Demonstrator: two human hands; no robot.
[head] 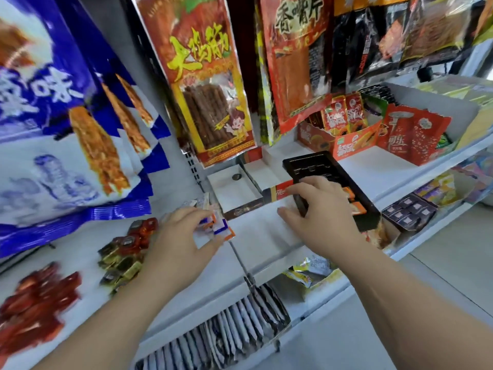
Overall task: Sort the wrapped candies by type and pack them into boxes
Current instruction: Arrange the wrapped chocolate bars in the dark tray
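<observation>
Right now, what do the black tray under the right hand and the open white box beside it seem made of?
Black tray: likely thin moulded plastic, slightly glossy, with pressed compartments. White box: seems matt cardboard, folded flat walls, printed outer face.

Head view looks forward and down, close over a shelf [266, 236] (wide-angle, tilted).
</observation>
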